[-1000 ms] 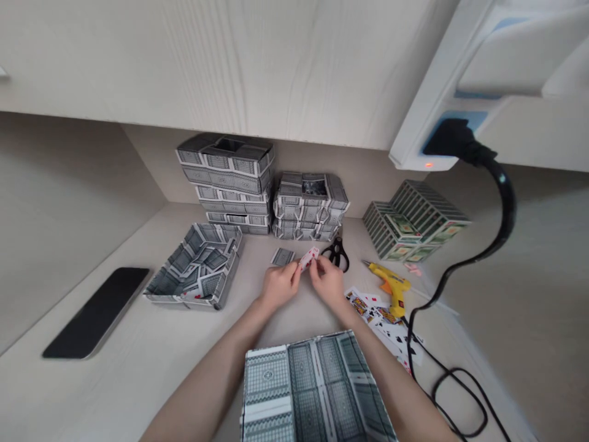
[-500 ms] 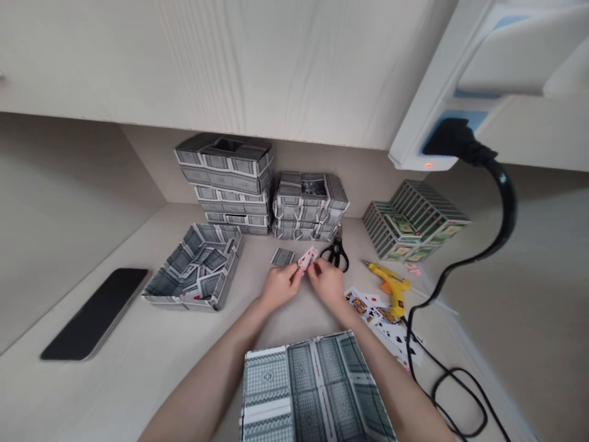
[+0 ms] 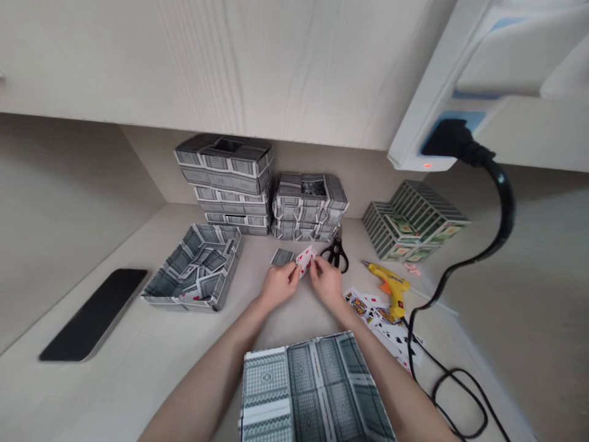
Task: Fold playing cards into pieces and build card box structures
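Note:
A playing card with red pips (image 3: 304, 260) is pinched between my two hands over the middle of the desk. My left hand (image 3: 278, 285) grips its left side, fingers closed. On the right edge, the fingers of my right hand (image 3: 327, 281) are closed too. Face down behind my left hand lies a grey-backed card (image 3: 281, 257). Black-handled scissors (image 3: 337, 254) rest just beyond my right hand. Close in front of me, between my forearms, stands a box made of playing cards (image 3: 317, 387).
An open card box (image 3: 218, 294) with loose cards sits left, beside a black phone (image 3: 96, 314). Stacked card boxes (image 3: 225, 172) stand at the back. Right are a yellow glue gun (image 3: 389, 284), face-up cards (image 3: 396, 334), card packs (image 3: 427, 212) and a black cable (image 3: 501, 227). A cabinet overhangs.
The card between my hands has turned slightly and shows more of its face. Both hands stay almost in the same place.

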Motion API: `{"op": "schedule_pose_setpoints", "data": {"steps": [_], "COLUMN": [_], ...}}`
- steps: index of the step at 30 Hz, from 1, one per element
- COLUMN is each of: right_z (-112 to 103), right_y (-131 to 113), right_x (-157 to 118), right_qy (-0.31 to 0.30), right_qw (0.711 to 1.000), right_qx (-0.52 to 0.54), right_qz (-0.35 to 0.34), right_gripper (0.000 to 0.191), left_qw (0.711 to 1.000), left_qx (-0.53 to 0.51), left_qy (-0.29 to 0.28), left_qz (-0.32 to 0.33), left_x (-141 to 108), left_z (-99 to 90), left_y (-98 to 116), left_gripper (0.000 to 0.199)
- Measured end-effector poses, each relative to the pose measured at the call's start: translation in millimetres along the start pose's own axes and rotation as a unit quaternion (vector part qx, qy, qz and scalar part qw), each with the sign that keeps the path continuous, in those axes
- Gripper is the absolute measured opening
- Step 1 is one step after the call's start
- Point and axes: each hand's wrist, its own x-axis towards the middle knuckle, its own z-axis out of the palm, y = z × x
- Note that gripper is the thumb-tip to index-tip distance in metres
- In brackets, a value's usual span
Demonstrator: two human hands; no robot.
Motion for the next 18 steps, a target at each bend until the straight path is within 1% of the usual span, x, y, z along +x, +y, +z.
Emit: {"op": "schedule_pose_setpoints", "data": {"steps": [4,6,8,10,12,14,16,18], "right_z": [1.7,1.3,0.2,-0.9,-1.3,-0.9,-0.2,0.0], "right_y": [-2.9,-3.2,-1.7,0.9,3.2,3.5,1.2,-3.0], "right_x": [-3.2,-3.2,-1.4,1.8,5.4,8.6,10.4,10.6], "right_qy": [0.009,0.002,0.000,-0.007,-0.026,-0.047,-0.066,-0.089], "right_qw": [0.998,0.998,0.999,0.989,0.957,0.910,0.858,0.807], "right_qx": [-0.055,-0.049,0.014,0.137,0.279,0.395,0.477,0.537], "right_qz": [0.030,0.037,0.042,0.052,0.076,0.121,0.177,0.228], "right_gripper": [0.025,0.024,0.023,0.022,0.024,0.030,0.039,0.043], "left_qw": [0.999,0.999,1.000,0.996,0.980,0.949,0.915,0.889], "left_qx": [-0.010,-0.013,-0.030,-0.082,-0.171,-0.274,-0.359,-0.413], "left_qy": [-0.013,-0.010,-0.002,0.001,-0.010,-0.032,-0.056,-0.081], "left_qz": [0.034,0.029,0.001,-0.046,-0.103,-0.150,-0.173,-0.180], "left_x": [-2.2,-1.9,-0.2,2.6,5.8,8.5,10.2,11.2], "left_z": [-1.2,-1.1,-0.6,-0.6,-1.8,-4.3,-7.2,-9.5], "left_y": [4.4,4.5,3.2,1.6,1.0,2.1,4.3,6.4], "left_gripper": [0.032,0.032,0.031,0.031,0.031,0.030,0.030,0.032]}}
